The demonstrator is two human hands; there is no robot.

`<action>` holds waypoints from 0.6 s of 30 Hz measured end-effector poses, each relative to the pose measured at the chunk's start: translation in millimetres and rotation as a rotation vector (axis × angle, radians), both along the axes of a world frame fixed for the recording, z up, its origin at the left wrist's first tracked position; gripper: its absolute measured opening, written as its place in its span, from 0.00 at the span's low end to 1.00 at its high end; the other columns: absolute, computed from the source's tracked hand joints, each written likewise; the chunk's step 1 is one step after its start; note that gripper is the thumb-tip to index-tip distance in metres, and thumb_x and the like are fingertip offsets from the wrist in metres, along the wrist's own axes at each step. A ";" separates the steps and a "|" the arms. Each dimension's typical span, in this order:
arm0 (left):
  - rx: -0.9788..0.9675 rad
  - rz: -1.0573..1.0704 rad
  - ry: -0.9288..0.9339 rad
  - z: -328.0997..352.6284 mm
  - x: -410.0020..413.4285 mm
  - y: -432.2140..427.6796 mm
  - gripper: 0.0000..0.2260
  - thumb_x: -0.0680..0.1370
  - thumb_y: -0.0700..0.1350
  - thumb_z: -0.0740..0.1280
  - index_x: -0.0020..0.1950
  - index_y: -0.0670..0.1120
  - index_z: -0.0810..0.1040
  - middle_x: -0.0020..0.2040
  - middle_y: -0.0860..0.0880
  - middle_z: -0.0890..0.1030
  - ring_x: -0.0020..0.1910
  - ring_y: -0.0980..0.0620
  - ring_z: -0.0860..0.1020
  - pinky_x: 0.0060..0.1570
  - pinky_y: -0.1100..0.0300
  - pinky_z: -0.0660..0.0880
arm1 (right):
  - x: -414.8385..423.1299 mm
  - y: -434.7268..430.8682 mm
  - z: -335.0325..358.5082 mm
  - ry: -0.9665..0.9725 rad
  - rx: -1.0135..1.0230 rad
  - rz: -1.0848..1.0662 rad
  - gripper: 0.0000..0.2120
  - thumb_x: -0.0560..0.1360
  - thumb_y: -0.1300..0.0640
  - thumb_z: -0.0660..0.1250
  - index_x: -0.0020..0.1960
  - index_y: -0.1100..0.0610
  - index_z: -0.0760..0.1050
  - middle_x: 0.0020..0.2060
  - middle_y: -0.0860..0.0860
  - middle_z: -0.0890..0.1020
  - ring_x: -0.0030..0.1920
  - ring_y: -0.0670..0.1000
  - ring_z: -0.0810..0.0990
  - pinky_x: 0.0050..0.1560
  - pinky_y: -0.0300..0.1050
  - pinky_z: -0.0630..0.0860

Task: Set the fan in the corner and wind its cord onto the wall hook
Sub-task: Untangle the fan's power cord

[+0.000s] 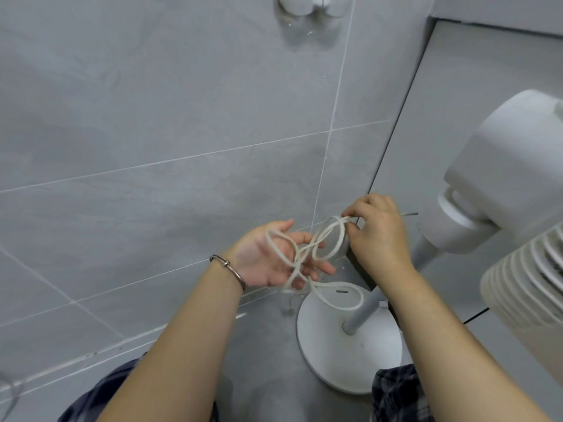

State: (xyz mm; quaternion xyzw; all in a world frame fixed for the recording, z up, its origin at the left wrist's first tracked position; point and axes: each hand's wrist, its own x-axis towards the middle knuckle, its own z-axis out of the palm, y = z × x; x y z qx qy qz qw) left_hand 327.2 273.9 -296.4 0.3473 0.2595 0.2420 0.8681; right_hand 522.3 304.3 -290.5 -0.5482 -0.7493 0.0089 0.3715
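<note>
Grey tiled wall (pixel 152 123) with pale grout lines, filling the upper and left field; it meets a plainer grey panel (pixel 475 95) at a dark vertical seam, forming the corner. White fan (pixel 499 190) at right, standing in that corner: motor housing uppermost, ribbed grille at the right edge, slim pole running down to a round base (pixel 350 360) that rests on the grey floor (pixel 259 376) close to the wall's foot. Two bare forearms rise from the lower edge, with dark checked cloth (pixel 399 394) showing beneath them. Left hand (pixel 271 260), palm up and fingers spread, open; several loose loops of the white cord (pixel 327 242) are draped over its fingers and palm. Right hand (pixel 377 233), back toward the camera, fingers curled and pinched on the top of one cord loop, just beside the pole. The hands are apart, joined only by the cord loops stretched between them. A further run of cord drops from the left hand and curves across the base; where it ends cannot be told. Metal bracelet (pixel 230 269) on the left wrist. White hook (pixel 312 6) on the wall at the top edge, well above the hands, carrying no cord.
</note>
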 end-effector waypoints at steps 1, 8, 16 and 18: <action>0.000 0.007 0.009 1.2 -1.1 0.5 0.23 0.74 0.59 0.57 0.58 0.43 0.72 0.48 0.38 0.82 0.40 0.47 0.80 0.41 0.57 0.75 | 0.0 0.4 -0.3 0.007 0.015 -0.008 0.05 0.67 0.68 0.70 0.40 0.60 0.81 0.40 0.55 0.78 0.47 0.58 0.74 0.45 0.40 0.64; 0.304 0.248 0.614 13.6 9.2 -4.0 0.13 0.79 0.50 0.60 0.46 0.44 0.80 0.26 0.53 0.77 0.25 0.59 0.73 0.29 0.67 0.65 | -0.1 -3.9 5.9 0.004 0.036 -0.065 0.07 0.67 0.68 0.68 0.43 0.61 0.78 0.39 0.55 0.79 0.46 0.57 0.75 0.44 0.45 0.69; 0.918 0.637 1.339 8.5 21.2 -0.9 0.06 0.74 0.46 0.68 0.41 0.45 0.81 0.34 0.48 0.80 0.37 0.49 0.77 0.41 0.58 0.73 | -4.0 -10.0 13.7 -0.048 -0.100 -0.082 0.01 0.70 0.63 0.67 0.40 0.59 0.77 0.39 0.53 0.80 0.44 0.55 0.76 0.41 0.46 0.69; 1.052 0.682 1.464 5.5 22.7 -0.8 0.06 0.74 0.45 0.67 0.44 0.45 0.82 0.39 0.46 0.82 0.45 0.47 0.76 0.44 0.55 0.72 | -5.1 -12.4 18.5 -0.049 -0.195 -0.089 0.03 0.72 0.59 0.67 0.40 0.58 0.77 0.37 0.51 0.79 0.41 0.54 0.76 0.39 0.45 0.69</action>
